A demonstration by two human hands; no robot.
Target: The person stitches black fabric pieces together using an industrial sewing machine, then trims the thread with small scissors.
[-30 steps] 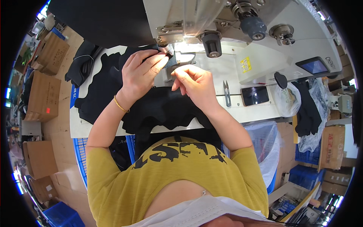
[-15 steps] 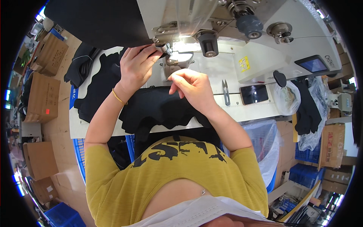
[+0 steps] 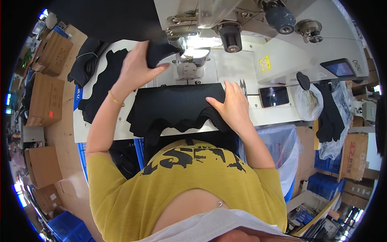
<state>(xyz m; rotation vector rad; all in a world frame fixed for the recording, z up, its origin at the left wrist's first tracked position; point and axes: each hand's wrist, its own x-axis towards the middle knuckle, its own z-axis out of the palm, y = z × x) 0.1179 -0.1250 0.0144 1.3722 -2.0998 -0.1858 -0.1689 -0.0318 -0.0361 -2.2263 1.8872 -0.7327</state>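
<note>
Since the preceding frame, the right hand has shifted rightward from in front of the sewing head to the end of the black fabric stack; the left hand has drawn back leftward and spread.

Left hand: fingers and thumb stand wide apart. A small black fabric piece lies in the gap between them; no closed grip on it shows. The right tip of this piece reaches the lit stitching area of the sewing machine.

Right hand: thumb rests on the upper face of the stack, fingers extend past its right edge. Whether they pinch the layers cannot be determined. The stack lies on the white table, in front of the machine, wavy edge toward the wearer.

Surroundings: thread snips lie just beyond the right hand, with a phone and a clear bag further right. A tied black bundle lies at far left, beside a wavy-edged black fabric.
</note>
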